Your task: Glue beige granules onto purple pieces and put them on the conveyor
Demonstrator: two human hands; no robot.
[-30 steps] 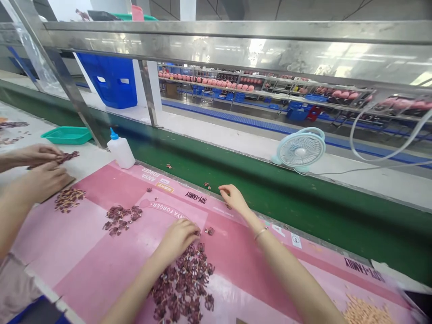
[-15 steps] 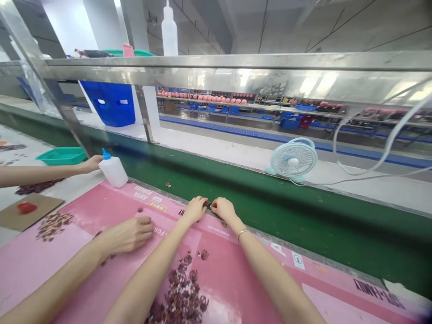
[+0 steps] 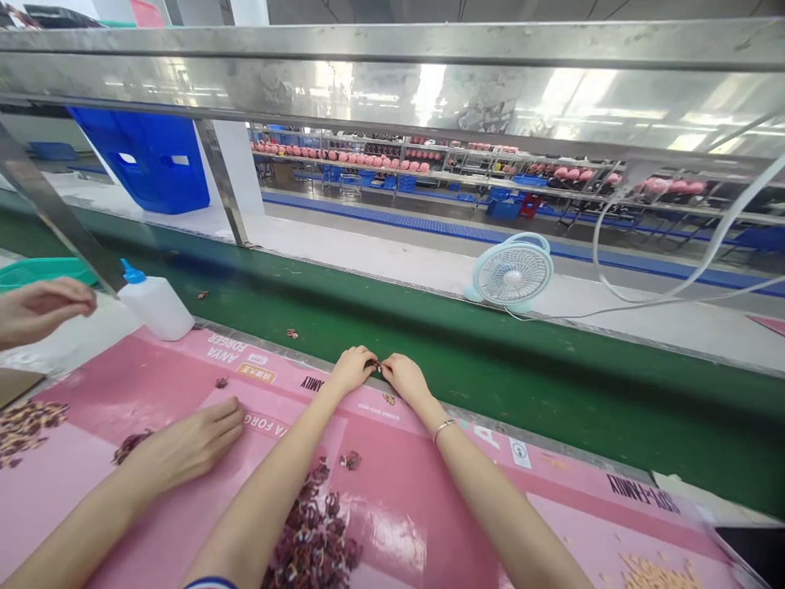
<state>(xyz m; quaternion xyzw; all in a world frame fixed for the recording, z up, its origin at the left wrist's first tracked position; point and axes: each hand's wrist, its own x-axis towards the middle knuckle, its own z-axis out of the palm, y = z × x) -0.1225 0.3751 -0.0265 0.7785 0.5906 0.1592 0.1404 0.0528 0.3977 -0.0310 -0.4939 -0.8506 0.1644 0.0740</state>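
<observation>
My left hand (image 3: pixel 353 370) and my right hand (image 3: pixel 402 376) meet at the far edge of the pink sheet (image 3: pixel 392 491). Both are closed, with thumb and fingers pinched around a small dark red piece (image 3: pixel 376 366). Its exact kind is too small to make out, and the fingertips cover most of it. A bracelet circles my right wrist. Beside my left forearm lies a pile of similar dark red pieces (image 3: pixel 322 536), partly hidden by that arm. One loose dark piece (image 3: pixel 350 460) sits just apart from the pile.
A co-worker's hand (image 3: pixel 196 438) rests on the sheet to my left; another person's hand (image 3: pixel 46 309) is near a white squeeze bottle (image 3: pixel 159 307). Beyond the sheet runs a green belt (image 3: pixel 521 360), with a small fan (image 3: pixel 513 274) behind it. Beige pieces (image 3: pixel 656 571) lie lower right.
The view has shifted down and right. The hand at the bottle has come away from it, leaving the bottle standing. My two hands stay together at the sheet's edge, fingertips now closer.
</observation>
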